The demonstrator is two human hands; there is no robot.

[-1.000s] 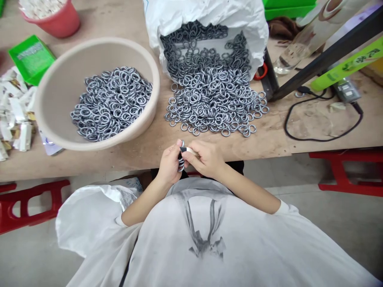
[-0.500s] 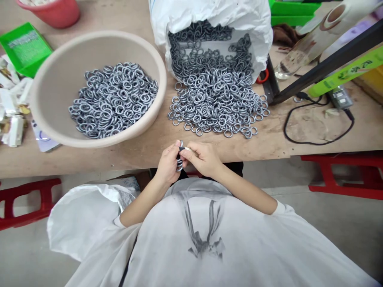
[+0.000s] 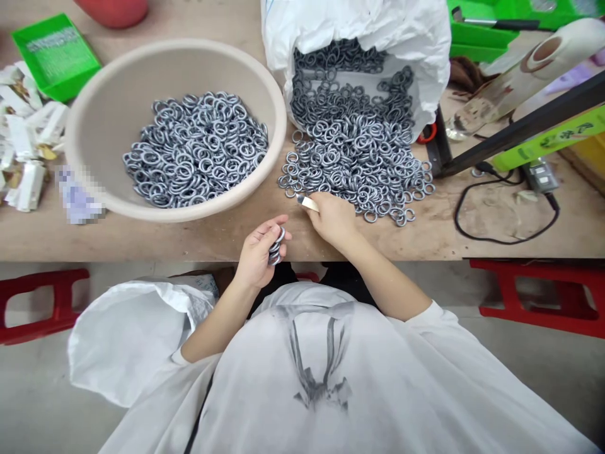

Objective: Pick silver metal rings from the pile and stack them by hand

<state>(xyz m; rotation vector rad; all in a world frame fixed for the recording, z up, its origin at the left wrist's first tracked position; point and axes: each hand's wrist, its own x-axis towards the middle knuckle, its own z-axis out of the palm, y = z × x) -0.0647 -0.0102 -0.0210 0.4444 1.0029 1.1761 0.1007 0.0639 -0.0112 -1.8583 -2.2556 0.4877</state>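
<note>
My left hand (image 3: 255, 255), held over the table's front edge, has its fingers curled round several grey metal rings (image 3: 275, 251). Between the fingers of my right hand (image 3: 336, 221) is a small tool (image 3: 309, 203) with a cream handle and a dark flat tip pointing left. That hand is at the near edge of a loose heap of rings (image 3: 354, 157), covering part of it. The heap spills from a white sack (image 3: 359, 25) lying with its mouth towards me. Many more rings (image 3: 193, 154) lie in a large beige basin (image 3: 78, 139) on the left.
Green bins (image 3: 54, 57) stand at the back left and back right. White pieces (image 3: 28, 126) are piled left of the basin. A black slanted bar (image 3: 510, 135), a black cable (image 3: 460, 217) and a plastic film roll (image 3: 548, 53) occupy the right. Red stools (image 3: 543, 293) flank me.
My hands have moved apart. The right went forward to the ring heap with the tool, and the left moved slightly left with its rings. The camera view has shifted a little.
</note>
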